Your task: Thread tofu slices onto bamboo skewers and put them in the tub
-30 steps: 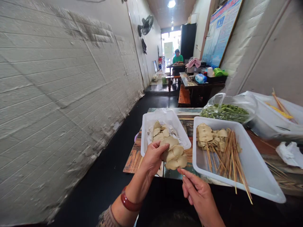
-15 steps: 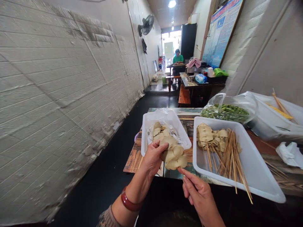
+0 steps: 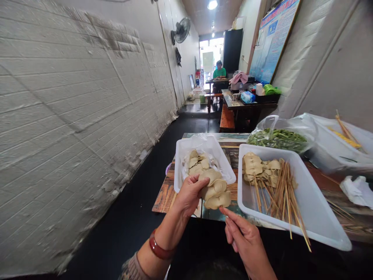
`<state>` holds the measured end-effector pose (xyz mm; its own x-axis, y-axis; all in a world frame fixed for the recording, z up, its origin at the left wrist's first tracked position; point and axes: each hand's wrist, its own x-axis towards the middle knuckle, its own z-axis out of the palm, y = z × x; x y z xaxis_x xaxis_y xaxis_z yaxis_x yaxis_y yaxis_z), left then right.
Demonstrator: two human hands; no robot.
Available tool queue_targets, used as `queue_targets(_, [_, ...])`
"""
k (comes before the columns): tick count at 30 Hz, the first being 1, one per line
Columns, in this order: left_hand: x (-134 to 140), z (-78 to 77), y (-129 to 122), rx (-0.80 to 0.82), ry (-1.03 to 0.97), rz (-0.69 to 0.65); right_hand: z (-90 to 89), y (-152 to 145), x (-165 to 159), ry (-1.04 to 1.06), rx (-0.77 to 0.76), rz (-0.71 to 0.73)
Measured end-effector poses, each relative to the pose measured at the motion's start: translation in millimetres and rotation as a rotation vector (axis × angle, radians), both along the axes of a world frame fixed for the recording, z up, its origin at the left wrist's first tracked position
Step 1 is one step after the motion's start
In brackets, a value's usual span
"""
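Between my hands is a skewer of thin, pale tan slices (image 3: 217, 193), overlapping in a row on a thin wooden stick. My left hand (image 3: 190, 192) pinches the far slice, thumb on top. Closed round the stick just below the nearest slice is my right hand (image 3: 243, 233). Behind my left hand, a small white tray (image 3: 229, 171) lined with a clear plastic bag holds loose slices (image 3: 199, 160). To the right, a larger white tray (image 3: 320, 229) contains finished-looking skewers of slices (image 3: 253, 165) and many bare-ended sticks (image 3: 284, 190) pointing toward me.
A clear bag of green vegetables (image 3: 279, 140) stands behind the larger tray. Right of it are another white bin (image 3: 329, 155) and crumpled tissue (image 3: 358, 190). Loose sticks lie on the wooden table (image 3: 164, 196). A person in green (image 3: 219, 72) sits far back.
Almost nothing differs. Both hands keep their grip on the skewer, and the whole view has shifted very slightly.
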<state>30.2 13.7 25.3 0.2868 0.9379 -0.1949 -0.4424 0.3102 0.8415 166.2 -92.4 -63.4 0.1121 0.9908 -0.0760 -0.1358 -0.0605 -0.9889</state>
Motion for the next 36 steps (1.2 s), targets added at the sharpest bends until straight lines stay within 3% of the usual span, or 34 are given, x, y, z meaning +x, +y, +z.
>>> queue_targets(8, [-1.5,-1.6,0.6,-0.007,0.021,0.036,-2.1,-1.7,0.5,-0.001,0.010,0.006])
queue_targets(18, [-2.8,0.0,-0.6,0.061,0.072,0.004,2.4,-1.8,0.6,0.024,-0.009,0.005])
queue_targets(36, [-7.0,1.4,-1.6,0.037,0.113,-0.018,-2.0,-1.2,3.9,-0.007,0.017,0.002])
